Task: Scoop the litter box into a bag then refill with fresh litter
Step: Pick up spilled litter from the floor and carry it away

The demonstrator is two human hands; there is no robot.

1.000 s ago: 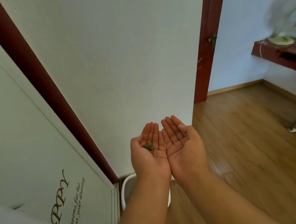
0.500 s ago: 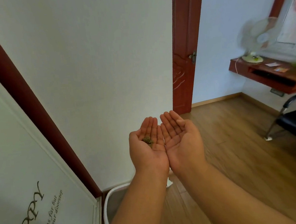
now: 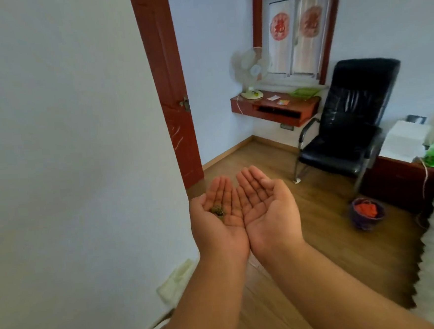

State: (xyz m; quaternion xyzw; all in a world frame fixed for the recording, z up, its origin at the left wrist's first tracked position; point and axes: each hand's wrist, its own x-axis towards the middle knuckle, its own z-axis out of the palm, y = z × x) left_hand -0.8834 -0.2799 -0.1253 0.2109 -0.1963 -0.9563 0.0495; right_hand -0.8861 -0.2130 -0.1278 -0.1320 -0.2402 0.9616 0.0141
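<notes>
A person's bare left hand (image 3: 218, 217) and right hand (image 3: 266, 207), flat-fingered and pressed side by side above the brown wooden floor (image 3: 313, 237), cradle a small greenish-brown litter clump (image 3: 218, 211) in the left palm, where any tilt or parting could spill it.

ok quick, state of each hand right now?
Left hand: open, palm up, a small clump of dark bits resting on it.
Right hand: open, palm up, nothing on it, side against the left.
</notes>
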